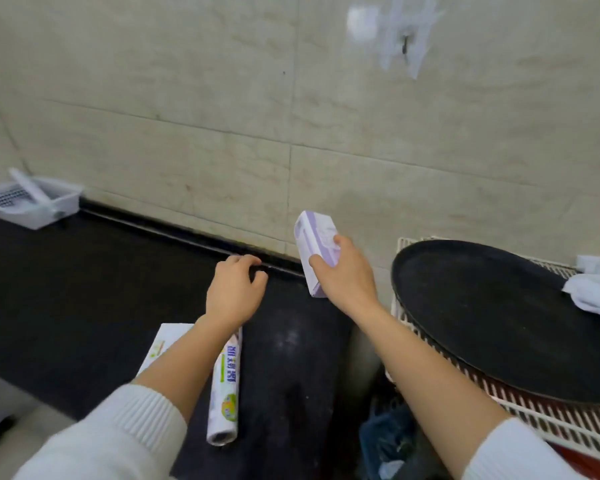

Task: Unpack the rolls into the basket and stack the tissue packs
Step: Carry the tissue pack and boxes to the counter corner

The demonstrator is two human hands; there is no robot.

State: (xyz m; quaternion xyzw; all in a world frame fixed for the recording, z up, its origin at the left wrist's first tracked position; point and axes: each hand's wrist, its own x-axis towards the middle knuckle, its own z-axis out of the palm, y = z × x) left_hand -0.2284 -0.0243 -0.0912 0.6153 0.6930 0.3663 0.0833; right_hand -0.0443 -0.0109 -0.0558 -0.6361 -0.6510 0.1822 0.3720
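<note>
While the right hand (pixel 343 271) is clamped on a lilac-and-white tissue pack (pixel 315 249), thumb on the near face and fingers round the far side, the pack is held tilted above the dark desk (pixel 84 289), close to the tiled wall (pixel 222 116). The left hand (pixel 234 289) is seen palm down w/ fingers loosely curled and apart, nothing gripped, hovering by the desk's back edge. Under the left forearm a wrapped roll (pixel 225 386) is laid flat on the desk, open end toward the camera, printed label up. Just left of it a white printed box or sheet (pixel 160 344) is partly hidden by the arm. A white basket (pixel 32 206) is set at the far left of the desk, w/ one white roll (pixel 26 185) leaning inside. At right, a round black tray (pixel 499 323) is rested on a white wire rack (pixel 551 427), w/ a crumpled white cloth (pixel 593 292) on its far edge.
</note>
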